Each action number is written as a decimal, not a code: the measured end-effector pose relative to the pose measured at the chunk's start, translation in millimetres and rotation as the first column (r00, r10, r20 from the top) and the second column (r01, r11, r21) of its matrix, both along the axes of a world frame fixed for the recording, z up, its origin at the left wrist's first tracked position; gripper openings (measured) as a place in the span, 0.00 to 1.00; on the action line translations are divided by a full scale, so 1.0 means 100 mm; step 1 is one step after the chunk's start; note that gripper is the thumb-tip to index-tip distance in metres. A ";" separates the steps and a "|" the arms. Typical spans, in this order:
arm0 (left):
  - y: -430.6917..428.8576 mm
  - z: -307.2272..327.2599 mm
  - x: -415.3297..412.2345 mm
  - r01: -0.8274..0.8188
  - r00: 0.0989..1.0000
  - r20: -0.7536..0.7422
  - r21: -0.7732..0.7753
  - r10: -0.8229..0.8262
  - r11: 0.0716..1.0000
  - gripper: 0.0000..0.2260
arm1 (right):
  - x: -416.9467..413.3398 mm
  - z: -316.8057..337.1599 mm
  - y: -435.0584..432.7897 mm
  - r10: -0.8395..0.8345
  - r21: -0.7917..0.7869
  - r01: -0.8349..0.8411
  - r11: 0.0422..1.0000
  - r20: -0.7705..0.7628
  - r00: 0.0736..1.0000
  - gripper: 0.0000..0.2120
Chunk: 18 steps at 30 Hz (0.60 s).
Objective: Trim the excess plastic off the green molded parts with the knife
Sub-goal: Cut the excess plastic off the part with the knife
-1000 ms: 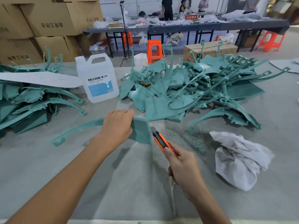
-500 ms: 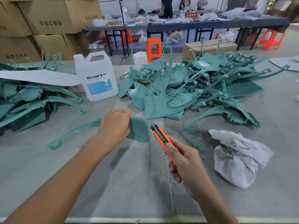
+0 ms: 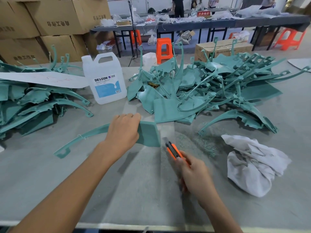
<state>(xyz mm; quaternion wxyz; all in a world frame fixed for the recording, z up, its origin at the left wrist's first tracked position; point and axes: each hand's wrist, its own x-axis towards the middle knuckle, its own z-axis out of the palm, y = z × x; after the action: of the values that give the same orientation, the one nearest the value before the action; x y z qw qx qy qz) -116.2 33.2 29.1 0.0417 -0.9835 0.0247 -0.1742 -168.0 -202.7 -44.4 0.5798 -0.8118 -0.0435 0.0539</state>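
Observation:
A green molded part (image 3: pixel 149 134) lies on the grey table in front of me, a flat panel with a long curved arm running left to a slotted end. My left hand (image 3: pixel 123 130) grips the panel's top edge, fingers curled over it. My right hand (image 3: pixel 193 172) holds an orange and black utility knife (image 3: pixel 173 150). The knife's tip sits just right of the panel's lower right edge. Fine green shavings (image 3: pixel 198 142) lie on the table to the right of the knife.
A big heap of green parts (image 3: pixel 210 91) fills the far right of the table, and another pile (image 3: pixel 30 101) lies at the left. A white DEXCON jug (image 3: pixel 105 79) stands between them. A crumpled white cloth (image 3: pixel 252 165) is at the right. Cardboard boxes (image 3: pixel 50 22) are stacked behind.
My right hand has drawn the knife toward me along the panel's right edge, from near its top to below its lower corner. My left hand has kept its hold on the part.

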 end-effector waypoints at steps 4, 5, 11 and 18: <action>-0.01 0.00 0.01 -0.011 1.000 0.003 0.002 0.011 1.000 0.10 | -0.03 -0.01 0.08 0.040 -0.060 -0.039 0.997 0.019 0.999 0.10; -0.01 0.00 0.00 -0.012 1.000 0.004 0.001 0.012 1.000 0.10 | -0.04 0.06 0.09 0.037 0.075 -0.036 0.997 -0.016 0.999 0.12; 0.00 0.00 -0.03 -0.021 1.000 -0.007 -0.007 0.021 1.000 0.10 | 0.04 0.43 -0.09 0.011 0.243 -0.031 0.969 0.082 0.997 0.13; -0.01 -0.01 -0.07 -0.033 0.999 0.024 -0.006 0.033 0.999 0.11 | 0.07 0.02 -0.29 -0.024 -0.554 0.080 0.829 0.108 0.994 0.10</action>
<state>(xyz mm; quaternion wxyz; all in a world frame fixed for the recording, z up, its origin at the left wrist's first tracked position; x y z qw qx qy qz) -123.2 31.9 28.4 0.0419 -0.9818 0.0076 -0.1853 -160.5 -231.5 -42.0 0.3166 -0.9480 -0.0316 0.0093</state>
